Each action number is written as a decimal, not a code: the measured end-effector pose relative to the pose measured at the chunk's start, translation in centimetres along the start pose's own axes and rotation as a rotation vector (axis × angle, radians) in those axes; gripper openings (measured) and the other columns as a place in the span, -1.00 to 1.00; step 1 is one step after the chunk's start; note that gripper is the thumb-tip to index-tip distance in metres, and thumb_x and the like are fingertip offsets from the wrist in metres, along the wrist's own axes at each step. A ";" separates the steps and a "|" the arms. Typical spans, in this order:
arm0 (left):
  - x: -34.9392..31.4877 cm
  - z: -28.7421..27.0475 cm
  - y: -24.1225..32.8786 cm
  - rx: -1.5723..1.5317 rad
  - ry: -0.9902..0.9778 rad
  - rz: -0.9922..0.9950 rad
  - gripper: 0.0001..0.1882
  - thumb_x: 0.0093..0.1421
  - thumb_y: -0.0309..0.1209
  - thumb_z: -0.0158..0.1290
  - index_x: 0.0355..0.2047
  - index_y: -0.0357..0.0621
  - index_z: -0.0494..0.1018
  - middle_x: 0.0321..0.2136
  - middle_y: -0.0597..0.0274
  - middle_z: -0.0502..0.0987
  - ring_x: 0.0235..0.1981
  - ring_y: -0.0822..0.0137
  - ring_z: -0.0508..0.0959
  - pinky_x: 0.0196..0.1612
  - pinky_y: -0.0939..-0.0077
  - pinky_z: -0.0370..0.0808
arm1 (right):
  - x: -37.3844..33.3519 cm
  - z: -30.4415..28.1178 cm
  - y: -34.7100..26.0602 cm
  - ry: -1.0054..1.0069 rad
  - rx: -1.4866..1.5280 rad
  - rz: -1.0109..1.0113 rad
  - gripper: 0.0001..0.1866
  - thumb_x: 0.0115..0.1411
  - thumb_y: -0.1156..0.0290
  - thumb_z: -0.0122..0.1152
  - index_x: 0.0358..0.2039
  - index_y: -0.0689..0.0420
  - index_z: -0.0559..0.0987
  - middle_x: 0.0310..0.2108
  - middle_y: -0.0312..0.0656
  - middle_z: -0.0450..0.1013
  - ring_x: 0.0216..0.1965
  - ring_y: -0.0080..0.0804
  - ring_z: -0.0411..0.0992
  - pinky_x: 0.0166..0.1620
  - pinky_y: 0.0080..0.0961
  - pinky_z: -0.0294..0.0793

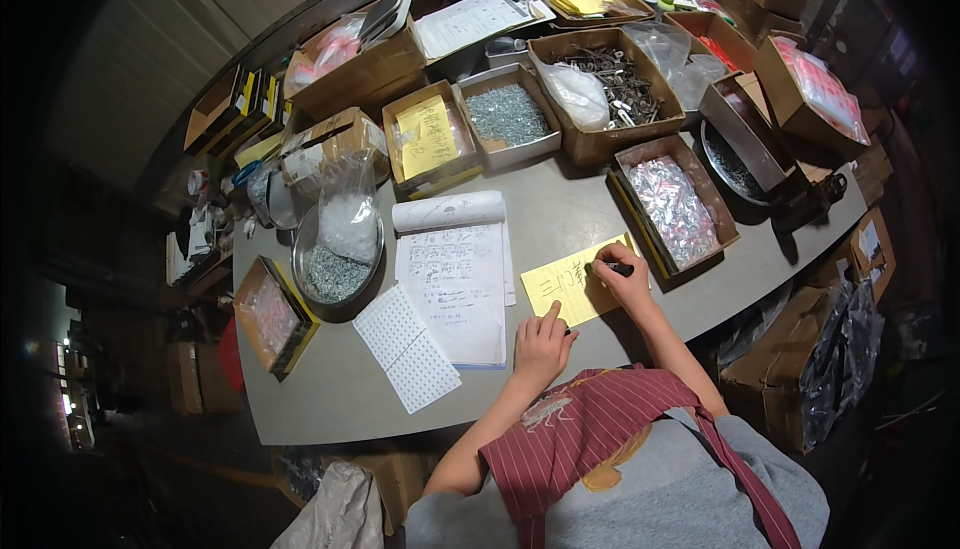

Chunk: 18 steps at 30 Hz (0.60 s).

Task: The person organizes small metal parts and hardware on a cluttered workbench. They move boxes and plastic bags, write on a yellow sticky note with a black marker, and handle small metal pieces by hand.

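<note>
My right hand (628,287) grips a black marker (621,269) over a yellow slip of paper (545,301). Large dark handwritten strokes cover part of the slip, and the marker is at the right end of them. On the slip's lower left edge rests a fingertip of my left hand (538,351), its other fingers curled. A small black piece, which looks like the marker's cap, shows between thumb and fingers there. Left of the slip lies an open notepad (455,299) with its top page rolled back. A printed white sheet (405,349) overlaps the notepad's left side.
Beyond the notepad stand boxes of small metal parts (508,114), yellow notes (425,139) and dark hardware (625,89). Right of the slip is a box of small plastic packets (675,207). A metal bowl of screws (338,274) and a small box (270,314) stand at left.
</note>
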State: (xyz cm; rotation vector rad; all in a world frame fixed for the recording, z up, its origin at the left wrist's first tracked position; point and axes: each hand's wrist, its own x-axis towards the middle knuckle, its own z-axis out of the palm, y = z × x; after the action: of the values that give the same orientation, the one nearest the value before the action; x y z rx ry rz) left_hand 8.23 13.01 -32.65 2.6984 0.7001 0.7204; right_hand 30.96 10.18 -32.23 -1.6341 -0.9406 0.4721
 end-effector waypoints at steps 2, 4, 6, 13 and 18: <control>0.1 -0.1 0.1 0.000 -0.004 0.003 -0.71 0.14 -0.25 0.24 -0.30 -0.20 0.46 0.08 0.04 0.51 -0.23 0.12 0.42 -0.08 0.23 0.37 | 0.1 -0.5 1.1 -0.039 -0.078 -0.052 -0.88 0.09 0.46 0.29 -0.46 0.26 0.59 -0.56 -0.31 0.49 -0.53 -0.66 0.39 -0.44 -0.64 0.37; 0.1 -0.2 0.1 -0.005 -0.007 -0.002 -0.71 0.14 -0.25 0.24 -0.30 -0.20 0.46 0.08 0.03 0.51 -0.22 0.11 0.42 -0.07 0.22 0.37 | 0.1 -0.4 0.6 -0.029 -0.056 0.013 -0.87 0.06 0.44 0.29 -0.47 0.25 0.59 -0.57 -0.29 0.48 -0.52 -0.61 0.39 -0.32 -0.59 0.39; 0.0 -0.3 0.0 -0.019 -0.009 -0.007 -0.71 0.14 -0.25 0.24 -0.30 -0.20 0.46 0.08 0.03 0.51 -0.21 0.11 0.43 -0.05 0.22 0.37 | -0.2 -0.4 -0.4 0.035 0.062 0.195 -0.83 0.00 0.38 0.29 -0.50 0.24 0.58 -0.58 -0.24 0.47 -0.50 -0.49 0.40 -0.04 -0.47 0.45; -0.2 0.4 -0.1 -0.030 0.016 -0.018 -0.71 0.15 -0.25 0.23 -0.29 -0.20 0.46 0.09 0.03 0.50 -0.20 0.10 0.43 -0.03 0.20 0.37 | -0.2 -0.8 -0.9 -0.035 0.045 0.081 -0.85 0.00 0.41 0.27 -0.56 0.21 0.54 -0.66 -0.32 0.42 -0.56 -0.53 0.36 0.42 -0.14 0.05; -0.5 0.8 -0.2 -0.076 0.013 -0.040 -0.72 0.16 -0.25 0.22 -0.29 -0.20 0.47 0.09 0.04 0.50 -0.20 0.09 0.43 -0.04 0.21 0.37 | -0.2 -0.8 -0.7 -0.066 -0.027 0.013 -0.88 0.05 0.51 0.24 -0.56 0.26 0.52 -0.66 -0.29 0.40 -0.59 -0.57 0.35 0.43 -0.13 0.01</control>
State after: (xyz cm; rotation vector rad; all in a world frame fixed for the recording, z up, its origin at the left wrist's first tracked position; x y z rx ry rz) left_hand 8.25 12.83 -33.61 2.6061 0.7136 0.7404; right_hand 31.21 9.61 -31.41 -1.6583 -0.9904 0.5269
